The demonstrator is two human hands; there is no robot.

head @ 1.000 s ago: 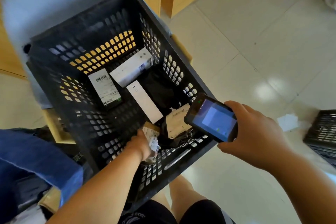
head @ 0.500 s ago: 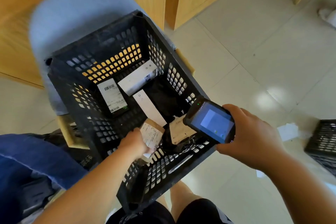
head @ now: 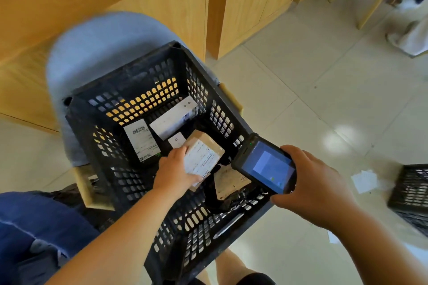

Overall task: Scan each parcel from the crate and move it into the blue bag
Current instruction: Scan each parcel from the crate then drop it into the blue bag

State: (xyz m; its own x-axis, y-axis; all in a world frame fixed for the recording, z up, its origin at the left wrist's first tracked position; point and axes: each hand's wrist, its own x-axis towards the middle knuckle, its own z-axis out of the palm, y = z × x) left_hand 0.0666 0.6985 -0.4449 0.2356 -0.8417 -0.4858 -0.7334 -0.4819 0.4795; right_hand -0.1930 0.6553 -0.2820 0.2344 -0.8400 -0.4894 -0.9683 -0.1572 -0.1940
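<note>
While the left hand (head: 177,170) grips a small brown box (head: 203,157) above the crate (head: 129,90), label up, the right hand (head: 317,183) clasps the scanner (head: 266,164) just right of it. Box's long axis runs near-left to far-right. Blue bag (head: 34,227) lies near left.

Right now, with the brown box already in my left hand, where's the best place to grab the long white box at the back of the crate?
Take the long white box across its narrow width near the middle, coming from above. It lies flat and slanted against the crate back wall, top face exposed; its ends sit close to the wall and the labelled parcel.
</note>
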